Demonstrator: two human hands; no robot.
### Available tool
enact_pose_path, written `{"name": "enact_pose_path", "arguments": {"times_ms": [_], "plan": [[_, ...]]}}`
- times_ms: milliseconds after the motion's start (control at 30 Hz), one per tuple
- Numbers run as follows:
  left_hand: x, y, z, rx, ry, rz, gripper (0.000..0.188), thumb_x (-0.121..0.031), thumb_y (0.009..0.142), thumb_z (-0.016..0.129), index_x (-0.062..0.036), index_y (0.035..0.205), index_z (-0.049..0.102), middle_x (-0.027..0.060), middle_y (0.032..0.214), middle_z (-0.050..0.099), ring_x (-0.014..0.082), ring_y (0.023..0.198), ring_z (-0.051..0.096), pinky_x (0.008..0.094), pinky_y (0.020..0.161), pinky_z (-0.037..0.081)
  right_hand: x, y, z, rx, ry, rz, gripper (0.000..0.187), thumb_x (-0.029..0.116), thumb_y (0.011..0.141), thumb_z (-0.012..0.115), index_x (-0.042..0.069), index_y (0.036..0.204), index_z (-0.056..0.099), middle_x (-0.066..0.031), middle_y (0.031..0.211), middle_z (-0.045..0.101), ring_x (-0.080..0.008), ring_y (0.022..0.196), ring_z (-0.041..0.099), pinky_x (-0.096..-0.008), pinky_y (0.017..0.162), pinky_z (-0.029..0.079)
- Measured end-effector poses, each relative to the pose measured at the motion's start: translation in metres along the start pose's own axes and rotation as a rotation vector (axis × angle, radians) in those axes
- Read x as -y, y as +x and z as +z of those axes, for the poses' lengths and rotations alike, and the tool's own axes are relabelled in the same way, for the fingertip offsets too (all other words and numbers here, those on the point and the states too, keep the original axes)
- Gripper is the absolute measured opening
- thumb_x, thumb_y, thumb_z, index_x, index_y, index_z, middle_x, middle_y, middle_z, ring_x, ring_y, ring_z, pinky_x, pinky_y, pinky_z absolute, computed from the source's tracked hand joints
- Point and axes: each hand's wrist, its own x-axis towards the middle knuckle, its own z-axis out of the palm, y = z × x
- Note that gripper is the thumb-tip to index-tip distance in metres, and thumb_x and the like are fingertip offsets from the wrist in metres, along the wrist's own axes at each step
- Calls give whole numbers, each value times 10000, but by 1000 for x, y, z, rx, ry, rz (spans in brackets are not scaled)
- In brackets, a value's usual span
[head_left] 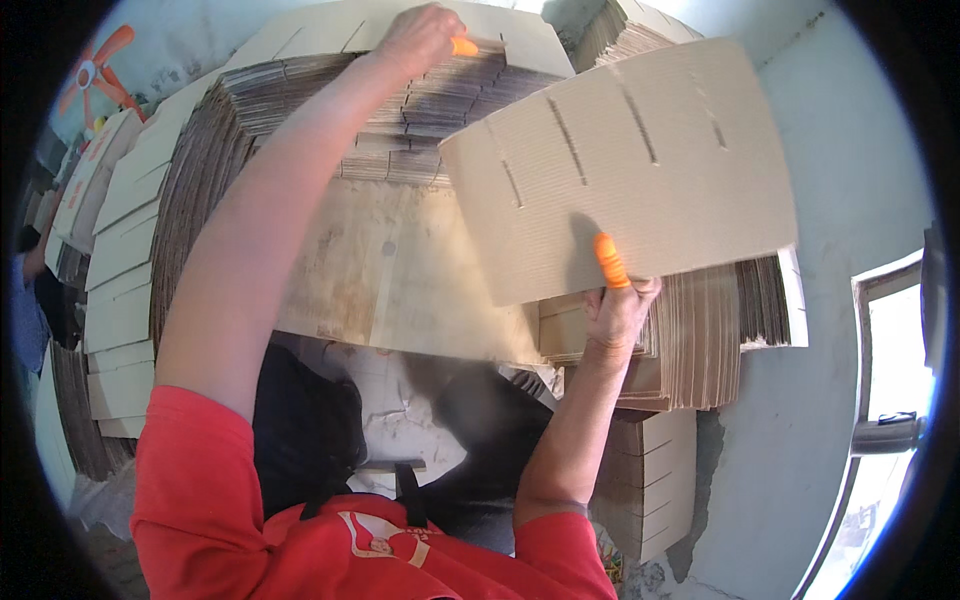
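Observation:
A large slotted cardboard sheet [620, 170] is raised and tilted at the right, with several narrow slits running in from its far edge. My right hand [622, 312] grips its near edge, the thumb in an orange rubber finger cover [610, 260] pressed on the face; the other fingers are partly hidden. My left hand [425, 40] reaches far over a stack of slotted cardboard [440, 100] at the back. Its fingers are curled, and an orange-covered digit [464, 46] points right along the stack's top edge. Whatever it pinches there is hidden.
A wooden board [370, 270] lies before me. Tall cardboard stacks stand at the left [125, 270], and more cardboard [690, 340] stands at the right under the raised sheet. An orange-bladed fan [100, 75] is at the far left. A window [890, 350] is at the right.

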Motion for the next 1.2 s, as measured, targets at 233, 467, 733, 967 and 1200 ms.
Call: {"name": "enact_pose_path", "arguments": {"times_ms": [233, 467, 733, 967, 1200], "plan": [[-44, 2, -42, -79, 155, 423, 178, -13, 766, 620, 18, 928, 687, 131, 1197, 563, 252, 1000, 561, 321, 765, 574, -18, 3, -8, -44, -155, -228, 101, 56, 906, 600, 72, 847, 681, 51, 604, 500, -14, 397, 342, -199, 316, 223], [-79, -41, -36, -42, 395, 602, 134, -26, 648, 642, 51, 757, 644, 103, 1013, 511, 197, 905, 498, 216, 586, 558, -19, -3, 5, -63, -159, -271, 60, 41, 894, 622, 65, 902, 677, 39, 680, 538, -9, 468, 390, -193, 348, 250], [-99, -74, -33, -90, 352, 686, 160, -97, 571, 658, 33, 660, 637, 78, 772, 468, 208, 860, 473, 214, 483, 469, -34, -2, 3, -17, -191, -269, 61, 73, 875, 725, 46, 930, 719, 25, 799, 656, -33, 688, 522, -217, 611, 408], [-138, -121, -49, 178, 214, 741, 265, -33, 667, 647, 145, 862, 677, 313, 1175, 599, 238, 926, 522, 276, 643, 551, -37, -4, 4, 16, -169, -253, 83, 42, 871, 721, 19, 951, 734, 10, 871, 706, -50, 816, 583, -237, 750, 483], [-203, -176, -94, 227, 6, 749, 395, -238, 758, 692, 97, 967, 692, 263, 1196, 611, 272, 953, 569, 353, 706, 563, -63, -12, 20, -71, -5, -145, 124, -15, 885, 658, -3, 996, 713, 3, 862, 661, -49, 753, 528, -239, 684, 429]]}}
